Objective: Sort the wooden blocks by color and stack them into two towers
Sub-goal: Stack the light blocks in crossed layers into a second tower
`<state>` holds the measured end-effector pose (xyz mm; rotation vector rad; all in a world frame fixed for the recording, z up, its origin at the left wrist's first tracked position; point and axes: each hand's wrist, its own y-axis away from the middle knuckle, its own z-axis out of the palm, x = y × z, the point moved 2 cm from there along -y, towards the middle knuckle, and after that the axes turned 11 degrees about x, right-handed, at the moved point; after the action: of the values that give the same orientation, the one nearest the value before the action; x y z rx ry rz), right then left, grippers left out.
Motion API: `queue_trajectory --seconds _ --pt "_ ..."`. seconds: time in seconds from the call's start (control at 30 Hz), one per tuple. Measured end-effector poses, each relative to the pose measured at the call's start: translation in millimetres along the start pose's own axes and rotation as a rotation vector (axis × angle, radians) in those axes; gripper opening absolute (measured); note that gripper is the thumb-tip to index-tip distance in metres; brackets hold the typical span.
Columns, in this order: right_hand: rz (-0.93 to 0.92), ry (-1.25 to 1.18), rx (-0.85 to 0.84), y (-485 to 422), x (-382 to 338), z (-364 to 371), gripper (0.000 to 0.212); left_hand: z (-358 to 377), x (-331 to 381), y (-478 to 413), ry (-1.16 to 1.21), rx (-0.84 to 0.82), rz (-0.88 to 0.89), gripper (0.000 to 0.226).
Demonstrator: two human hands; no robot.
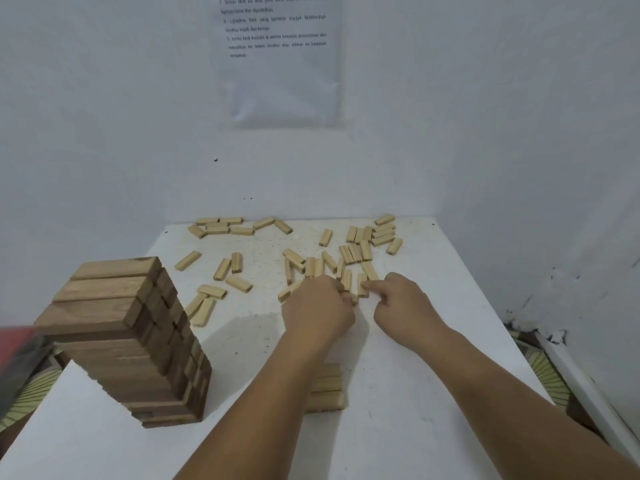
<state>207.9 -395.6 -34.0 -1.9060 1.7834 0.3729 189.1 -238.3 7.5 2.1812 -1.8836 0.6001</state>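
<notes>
Head view. Tall tower of dark brown wooden blocks [138,341] stands at lower left on the white table [415,393]. Pale rectangular wooden blocks [221,269] lie scattered across the upper centre, and a low stack of pale blocks [329,386] sits under the forearm. Left hand [317,306] curls its fingers round pale blocks at centre. Right hand [398,299], just beside it, touches a block end; whether it pinches cannot be told. Blocks are probably light, rigid and smooth: pinch across the long sides.
</notes>
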Motion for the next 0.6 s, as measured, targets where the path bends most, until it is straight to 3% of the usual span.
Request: queue_trajectory --seconds 0.17,0.33,0.6 --pt "-0.076 -0.049 0.101 18.4 19.4 -14.6 0.031 6.9 -0.2 0.7 -0.054 -0.017 0.06 0.022" --pt "-0.174 -0.06 0.057 45.5 24.0 -34.7 0.009 16.2 -0.6 5.7 -0.07 -0.079 0.177 0.044" --pt "-0.139 -0.078 0.073 93.5 49.2 -40.9 0.012 13.2 22.6 54.2 -0.094 -0.181 0.408 0.037"
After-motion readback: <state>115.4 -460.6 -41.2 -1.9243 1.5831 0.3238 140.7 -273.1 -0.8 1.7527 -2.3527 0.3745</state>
